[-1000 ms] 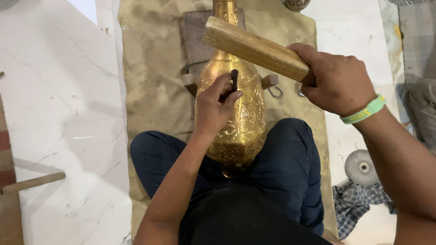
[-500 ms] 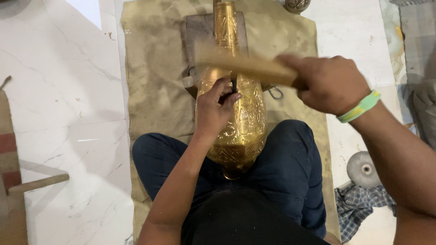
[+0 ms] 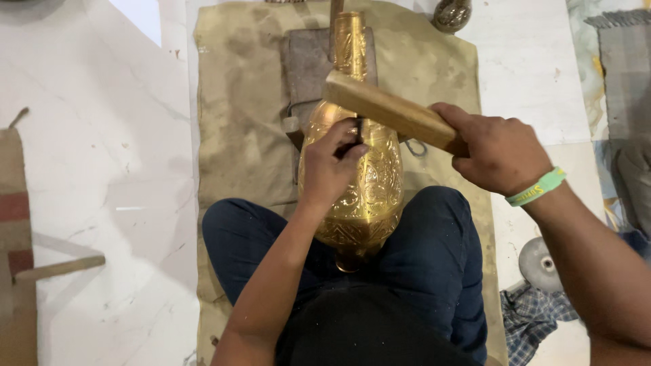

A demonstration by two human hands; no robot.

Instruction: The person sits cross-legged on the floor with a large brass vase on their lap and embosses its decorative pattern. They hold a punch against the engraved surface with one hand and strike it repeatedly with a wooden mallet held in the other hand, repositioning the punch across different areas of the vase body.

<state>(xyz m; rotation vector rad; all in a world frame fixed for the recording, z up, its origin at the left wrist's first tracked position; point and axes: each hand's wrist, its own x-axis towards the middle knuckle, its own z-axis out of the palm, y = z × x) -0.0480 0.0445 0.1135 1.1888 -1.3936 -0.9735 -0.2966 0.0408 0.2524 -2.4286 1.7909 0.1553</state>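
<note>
A golden engraved brass vase lies lengthwise between my crossed legs, its neck pointing away from me onto a dark block. My left hand rests on the vase's belly and pinches a small dark chisel upright against the metal. My right hand grips a wooden block used as a mallet, its far end just above the chisel's top.
I sit on a tan cloth spread over a white marble floor. A wooden stick lies at left. A grey round disc and a checked rag lie at right. A round dark object sits at the top.
The wooden block swung down toward the chisel, blurred half a second ago, and now sits just above the chisel. My left hand stayed on the vase.
</note>
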